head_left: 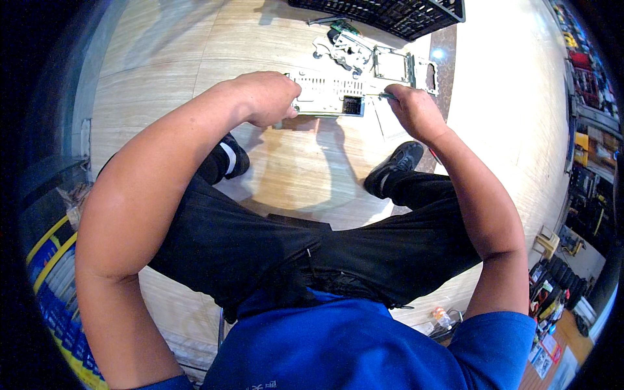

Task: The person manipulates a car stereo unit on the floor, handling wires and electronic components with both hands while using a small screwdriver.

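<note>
"How will the pale metal casing (320, 99) handle?"
"Probably stiff and light; grip its short ends. The left hand (270, 101) has fingers closed on its left end."
"And the right hand (418, 112)?"
"Curled around a slim rod (376, 96) beside the casing's right end."
"Its long axis?"
"Left to right between the hands, slotted face up."

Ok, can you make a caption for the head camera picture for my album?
Left fingers hold a pale metal casing, right fingers hold something thin, with a black crate beyond.
</note>
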The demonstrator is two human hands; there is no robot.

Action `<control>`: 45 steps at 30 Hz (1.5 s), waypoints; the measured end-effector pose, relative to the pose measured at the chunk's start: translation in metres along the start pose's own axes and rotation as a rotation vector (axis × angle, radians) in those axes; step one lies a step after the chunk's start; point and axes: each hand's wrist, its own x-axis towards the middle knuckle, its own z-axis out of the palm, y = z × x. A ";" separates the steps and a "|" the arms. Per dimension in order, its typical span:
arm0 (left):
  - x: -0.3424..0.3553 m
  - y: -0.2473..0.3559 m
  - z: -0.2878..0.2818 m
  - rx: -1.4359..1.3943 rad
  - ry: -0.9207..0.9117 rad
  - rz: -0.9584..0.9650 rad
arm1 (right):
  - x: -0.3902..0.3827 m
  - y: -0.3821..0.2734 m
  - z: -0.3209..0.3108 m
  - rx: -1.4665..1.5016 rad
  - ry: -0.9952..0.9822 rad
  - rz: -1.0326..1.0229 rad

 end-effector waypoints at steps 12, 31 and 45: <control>-0.002 0.004 -0.003 -0.011 0.040 0.022 | 0.002 -0.001 0.002 0.014 -0.003 0.038; -0.001 0.004 -0.002 0.002 0.031 0.016 | 0.004 -0.003 0.008 -0.105 0.031 0.085; 0.001 0.000 0.003 0.013 0.061 0.039 | 0.009 -0.006 0.009 -0.232 -0.025 0.082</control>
